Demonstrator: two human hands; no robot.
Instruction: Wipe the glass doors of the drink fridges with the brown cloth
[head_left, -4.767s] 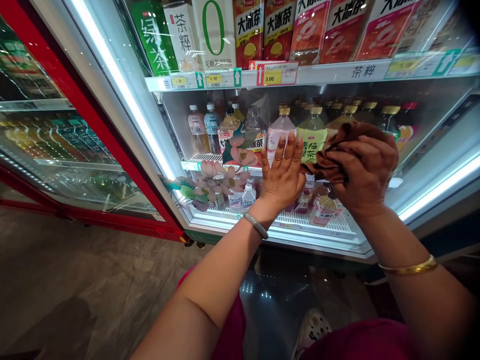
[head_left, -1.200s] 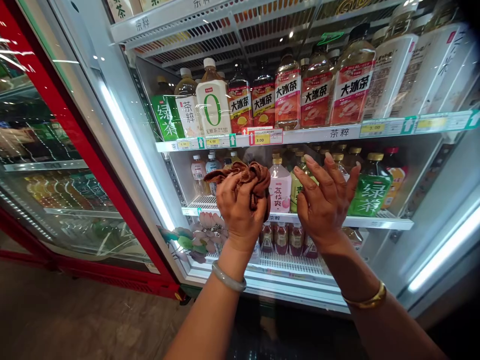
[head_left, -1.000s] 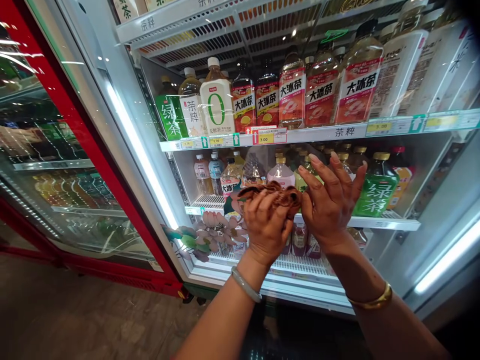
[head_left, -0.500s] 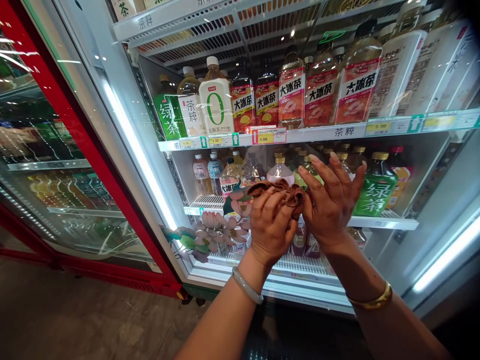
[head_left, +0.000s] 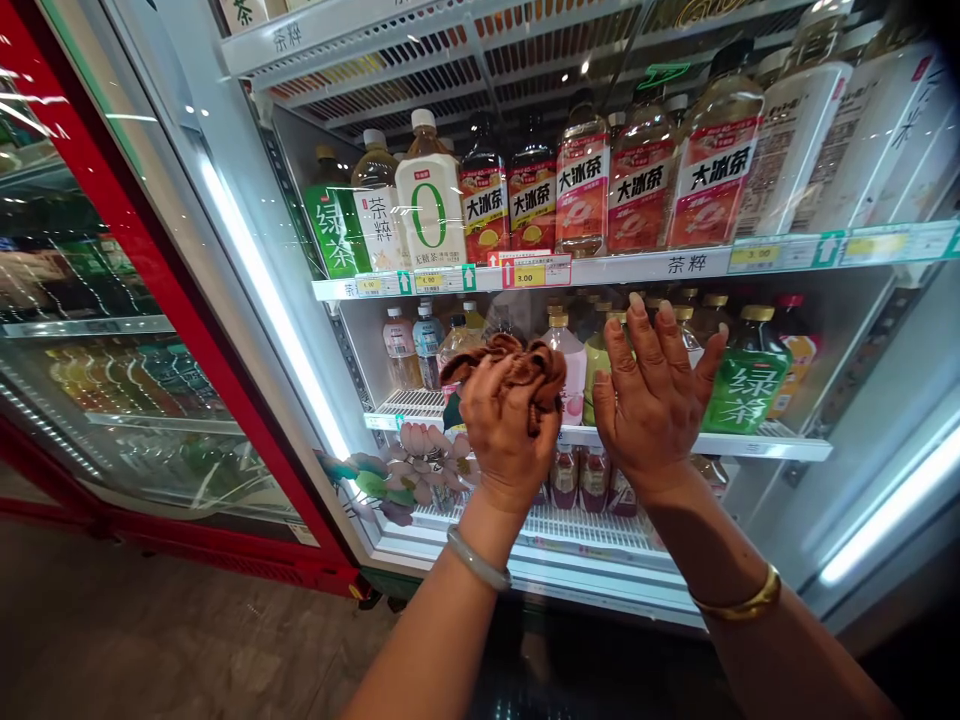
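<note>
Cloth, brown and bunched, sits in my left hand, whose fingers are curled tight around it, pressed to the glass door of the drinks cooler at mid-shelf height. My right hand lies just beside it with fingers spread and straight, palm toward the glass, holding nothing; from this head view I cannot tell for sure whether the palm touches the pane. To wipe well here I judge I should keep the wad flat against the glass, press evenly, and work in overlapping passes, with the free hand bracing lightly so the door does not swing. A bracelet rides my left wrist and a gold bangle my right. Behind the glass, the upper shelf carries tall tea bottles: a green one, a white one with a big green zero, and a row with red labels. Yellow price tags run along its front edge. The middle shelf holds smaller bottles, among them a pink one partly hidden by the cloth and a green one to the right of my open hand. The lowest rack shows small reddish bottles below my wrists. A lotus sticker sits low on the pane, left of my left hand. A red-framed cooler stands to the left.
</note>
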